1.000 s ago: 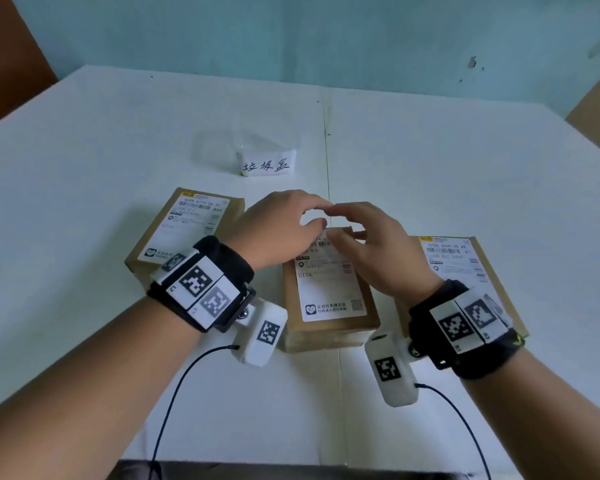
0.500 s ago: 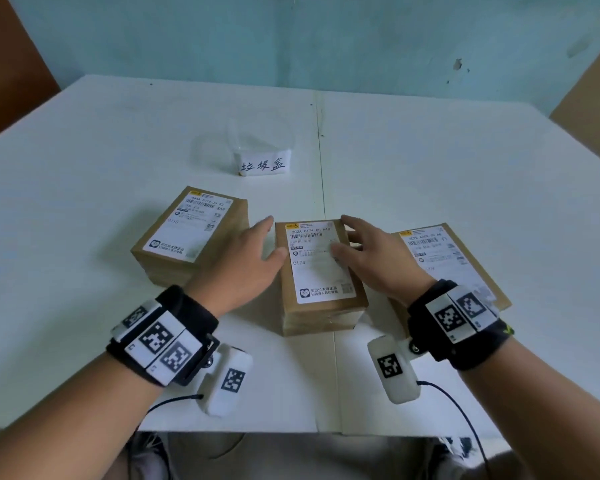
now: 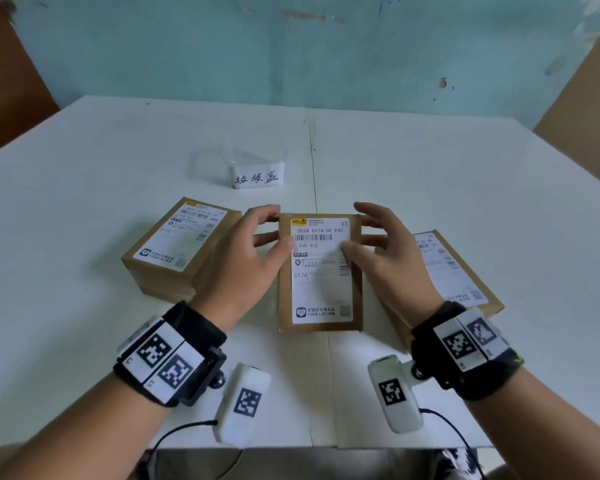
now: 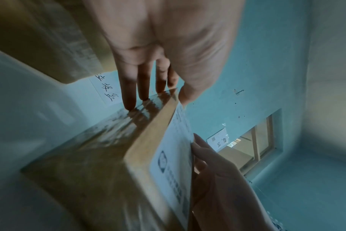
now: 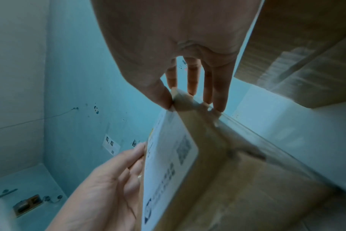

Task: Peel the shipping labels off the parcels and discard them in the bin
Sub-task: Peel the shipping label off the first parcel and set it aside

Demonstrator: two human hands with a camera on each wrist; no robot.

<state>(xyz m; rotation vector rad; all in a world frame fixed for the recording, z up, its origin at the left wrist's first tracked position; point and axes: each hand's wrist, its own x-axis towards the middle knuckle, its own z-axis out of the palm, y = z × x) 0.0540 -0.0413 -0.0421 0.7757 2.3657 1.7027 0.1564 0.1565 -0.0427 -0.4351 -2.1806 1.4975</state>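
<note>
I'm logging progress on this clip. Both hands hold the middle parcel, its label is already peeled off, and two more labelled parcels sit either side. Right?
Not quite: the head view shows the label still stuck flat on the middle parcel. The left hand and right hand do hold it, with labelled parcels on the left and right.

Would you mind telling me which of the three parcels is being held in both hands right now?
The middle parcel, whose label reads C174: the left hand and right hand grip its sides. The left parcel and right parcel lie untouched.
</note>
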